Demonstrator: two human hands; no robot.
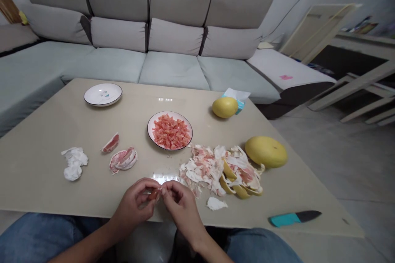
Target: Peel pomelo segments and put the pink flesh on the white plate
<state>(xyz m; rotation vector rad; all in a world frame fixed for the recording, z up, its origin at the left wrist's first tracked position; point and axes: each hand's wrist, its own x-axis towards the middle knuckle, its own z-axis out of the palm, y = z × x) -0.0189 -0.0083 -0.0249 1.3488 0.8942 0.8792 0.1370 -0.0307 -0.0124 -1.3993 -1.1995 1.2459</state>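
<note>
My left hand and my right hand meet over the near edge of the beige table. Both pinch a small pink pomelo segment between their fingertips, with white membrane showing on it. Just beyond my hands stands a plate of peeled pink pomelo flesh. To the left lie two unpeeled pomelo segments and a smaller one. A heap of white membrane and yellow rind lies right of my hands.
A pomelo half and a whole pomelo sit at the right. A teal-handled knife lies near the front right corner. There is also an empty plate, a crumpled tissue, a tissue pack and a grey sofa behind.
</note>
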